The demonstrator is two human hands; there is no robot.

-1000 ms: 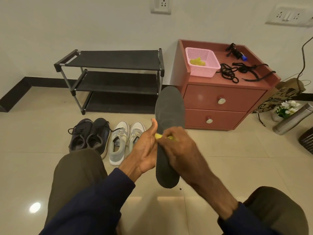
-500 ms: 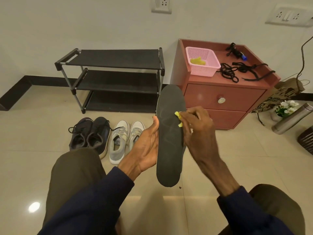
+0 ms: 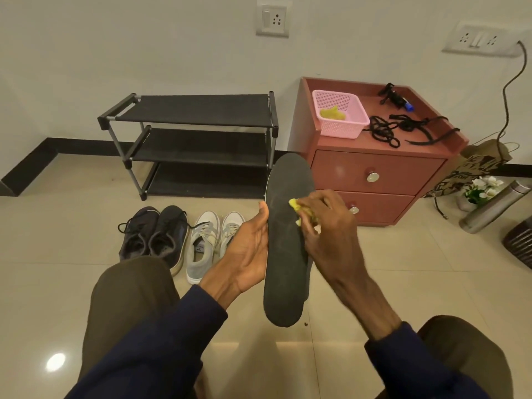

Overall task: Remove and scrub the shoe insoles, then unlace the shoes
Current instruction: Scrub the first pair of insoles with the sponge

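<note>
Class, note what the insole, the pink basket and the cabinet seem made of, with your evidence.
Insole: likely foam, matt dark grey, no shine. Pink basket: plastic, moulded mesh walls. Cabinet: probably laminated board, smooth reddish face, faint sheen.

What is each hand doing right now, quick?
Left hand: grips the dark insole by its edge.
Right hand: pinches a yellow scrubber against the insole.

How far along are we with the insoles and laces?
Done: one insole is out. In hand: the left hand holds it upright while the right hand presses a yellow scrubber on it. Left: the dark shoes and grey shoes on the floor still show laces. Black laces already lie on the cabinet; whose is unclear.
</note>
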